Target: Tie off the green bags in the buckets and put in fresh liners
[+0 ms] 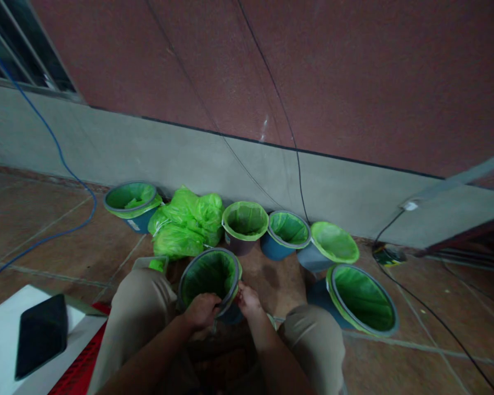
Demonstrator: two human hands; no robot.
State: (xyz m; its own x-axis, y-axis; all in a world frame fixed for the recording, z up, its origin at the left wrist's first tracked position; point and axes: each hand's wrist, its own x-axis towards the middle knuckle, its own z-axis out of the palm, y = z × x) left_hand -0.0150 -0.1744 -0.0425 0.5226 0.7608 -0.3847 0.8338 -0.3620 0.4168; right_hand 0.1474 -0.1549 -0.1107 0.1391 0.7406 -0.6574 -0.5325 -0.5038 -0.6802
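Observation:
Between my knees stands a blue trash bin (pixel 230 315) with a grey rim, lined with a green trash bag (pixel 212 274) folded over its edge. My left hand (pixel 203 311) is closed over the near side of the rim, thumb and fingers at the lip. On the bin's right side my right hand (pixel 248 299) pinches the overhanging edge of the bag; its fingertips are partly hidden. A heap of green bags (pixel 187 222) lies just beyond the bin.
Lined bins stand along the wall: a blue one (pixel 134 219), a brown one (pixel 241 244), another blue one (pixel 278 249) and a grey one (pixel 313 260). A tilted lined bin (pixel 329 302) is near my right knee. A phone (pixel 41 336) rests on a white box (pixel 82 343).

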